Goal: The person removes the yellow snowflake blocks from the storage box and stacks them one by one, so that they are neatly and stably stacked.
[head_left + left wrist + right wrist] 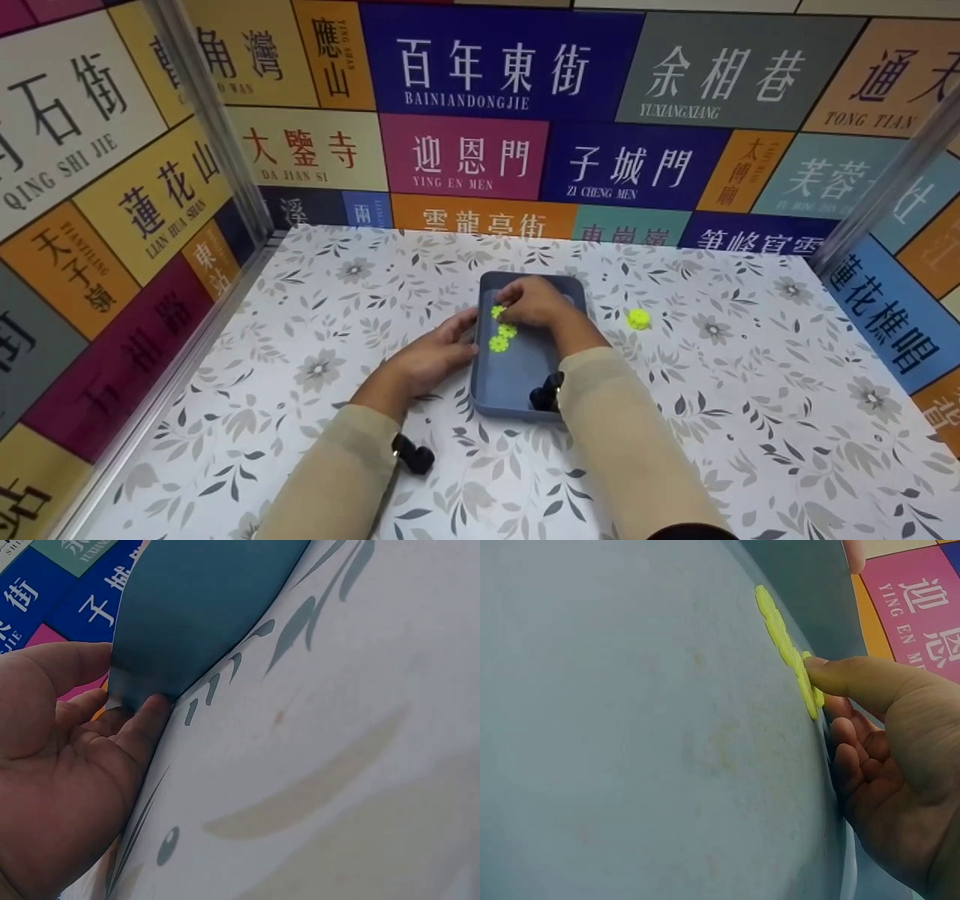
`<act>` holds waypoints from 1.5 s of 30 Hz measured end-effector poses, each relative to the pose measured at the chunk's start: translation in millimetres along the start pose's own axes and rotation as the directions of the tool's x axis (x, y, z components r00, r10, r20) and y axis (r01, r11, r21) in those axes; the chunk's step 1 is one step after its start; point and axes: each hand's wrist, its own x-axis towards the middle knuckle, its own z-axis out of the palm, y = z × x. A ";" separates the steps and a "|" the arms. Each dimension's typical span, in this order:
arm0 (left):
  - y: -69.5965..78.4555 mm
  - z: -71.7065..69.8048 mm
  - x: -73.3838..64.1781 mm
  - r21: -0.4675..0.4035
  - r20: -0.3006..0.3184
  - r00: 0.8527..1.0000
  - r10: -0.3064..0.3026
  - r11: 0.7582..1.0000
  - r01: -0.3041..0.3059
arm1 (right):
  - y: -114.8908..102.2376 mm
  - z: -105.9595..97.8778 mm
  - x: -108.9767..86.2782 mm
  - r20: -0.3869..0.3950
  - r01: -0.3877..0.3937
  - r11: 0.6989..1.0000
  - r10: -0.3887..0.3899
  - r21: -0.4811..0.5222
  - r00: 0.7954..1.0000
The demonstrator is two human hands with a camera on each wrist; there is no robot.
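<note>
A grey-blue rectangular tray (pixel 517 382) stands on the patterned table. Inside it, toward the left wall, bright yellow flower-shaped pieces (pixel 499 343) form a short row. My right hand (pixel 536 301) reaches over the tray and pinches the far yellow flower-shaped piece (pixel 819 694) between thumb and fingers. In the right wrist view that piece overlaps the others, seen edge-on. Along the tray's outer left side, my left hand (pixel 433 356) rests its extended fingers against the wall (pixel 202 607). Part of the tray is hidden behind the right forearm.
More yellow flower-shaped pieces (pixel 639 319) lie in a small pile right of the tray. Panels with Chinese lettering (pixel 480 154) border the table at the back and both sides. A white cloth with grey leaves and flowers (pixel 750 420) covers the tabletop.
</note>
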 end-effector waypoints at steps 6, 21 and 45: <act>-2.2 -0.2 1.6 -0.025 0.009 1.000 0.007 1.000 -0.007 | -0.9 -0.3 -0.9 -0.010 0.020 1.000 -0.020 0.014 1.000; -1.8 0.6 1.6 -0.049 0.013 1.000 0.008 0.999 -0.007 | 0.6 -2.4 -2.1 -0.031 -0.017 1.000 0.018 0.011 0.999; -3.4 0.5 3.1 -0.084 0.030 0.999 0.024 0.996 -0.021 | 2.7 -6.5 -3.7 -0.048 -0.029 0.999 0.028 -0.020 0.998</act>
